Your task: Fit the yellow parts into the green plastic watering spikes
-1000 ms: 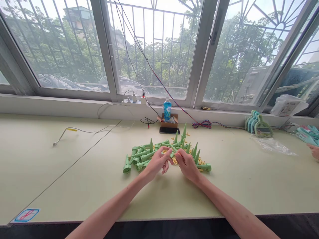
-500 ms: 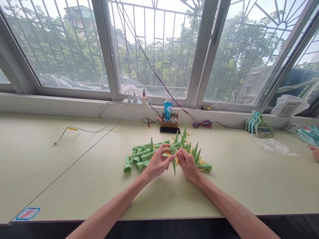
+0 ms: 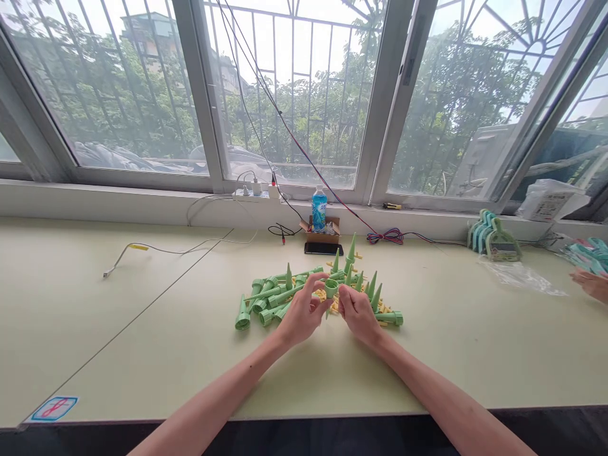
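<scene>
Between thumb and fingers, my left hand (image 3: 300,315) grips a green plant watering spike (image 3: 331,290), its open round end tipped up toward me and its point mostly hidden below. My right hand (image 3: 357,313) is closed right beside that rim, fingers curled in; whatever it pinches is hidden. Behind and around both hands is a pile of similar green spikes (image 3: 284,296), several lying down and several standing point up, such as one tall spike (image 3: 351,252). Small yellow plastic pieces (image 3: 386,310) are scattered among them.
Behind the pile are a black phone (image 3: 323,249), a small cardboard box (image 3: 327,238) with a blue bottle (image 3: 319,210), and a coiled cable (image 3: 386,236). At right stand small green dustpans (image 3: 502,244) beside a clear plastic bag (image 3: 525,278). Another person's hand (image 3: 591,284) shows at the right edge.
The spike in my left hand has tilted so its open end faces me, where its point hung down before. The other person's hand at the right edge reaches further in.
</scene>
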Tool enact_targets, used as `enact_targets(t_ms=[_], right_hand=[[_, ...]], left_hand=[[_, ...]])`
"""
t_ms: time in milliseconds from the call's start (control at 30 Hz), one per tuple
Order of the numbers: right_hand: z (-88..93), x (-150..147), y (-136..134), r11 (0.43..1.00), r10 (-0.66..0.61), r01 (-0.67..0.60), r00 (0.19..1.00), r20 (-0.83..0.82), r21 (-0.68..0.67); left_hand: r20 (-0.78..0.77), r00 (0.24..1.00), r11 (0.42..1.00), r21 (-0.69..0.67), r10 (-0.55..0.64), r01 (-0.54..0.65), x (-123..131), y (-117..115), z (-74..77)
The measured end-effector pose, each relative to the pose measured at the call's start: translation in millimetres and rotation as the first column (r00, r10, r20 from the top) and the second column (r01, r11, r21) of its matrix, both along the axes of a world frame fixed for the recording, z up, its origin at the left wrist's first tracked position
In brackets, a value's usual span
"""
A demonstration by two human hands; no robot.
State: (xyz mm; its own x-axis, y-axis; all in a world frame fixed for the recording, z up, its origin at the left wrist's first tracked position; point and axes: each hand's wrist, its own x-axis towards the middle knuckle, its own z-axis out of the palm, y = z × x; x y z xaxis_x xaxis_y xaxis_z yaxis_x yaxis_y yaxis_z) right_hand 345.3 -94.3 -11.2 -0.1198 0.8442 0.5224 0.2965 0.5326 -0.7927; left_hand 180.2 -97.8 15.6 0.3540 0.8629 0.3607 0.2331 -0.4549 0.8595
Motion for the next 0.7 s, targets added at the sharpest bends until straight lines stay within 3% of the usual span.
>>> enact_targets(t_ms=[167,300,433,700], right_hand=[[1.5,0,-1,0.999,-0.028,0.027,0.999,0.019,0.028],[1.9,2,-2,0.999,-0.033,0.032,0.999,0.031,0.024],[1.7,3,-2,1.000,0.010,-0.012,0.997,0.077,0.021],[2.7,2,-4,0.998,0.057,-0.057,0.995,0.085,0.005]], left_hand=[[0.086,0.996,0.999,-0.051,0.013,-0.008,1,4,-2.3],[0.217,0.974,0.979,-0.203,0.068,-0.024,3,7,1.6],[0.316,0.948,0.923,-0.377,0.043,0.084,3,9,6.0],[0.380,0.924,0.840,-0.487,-0.043,0.240,0,12,2.5]])
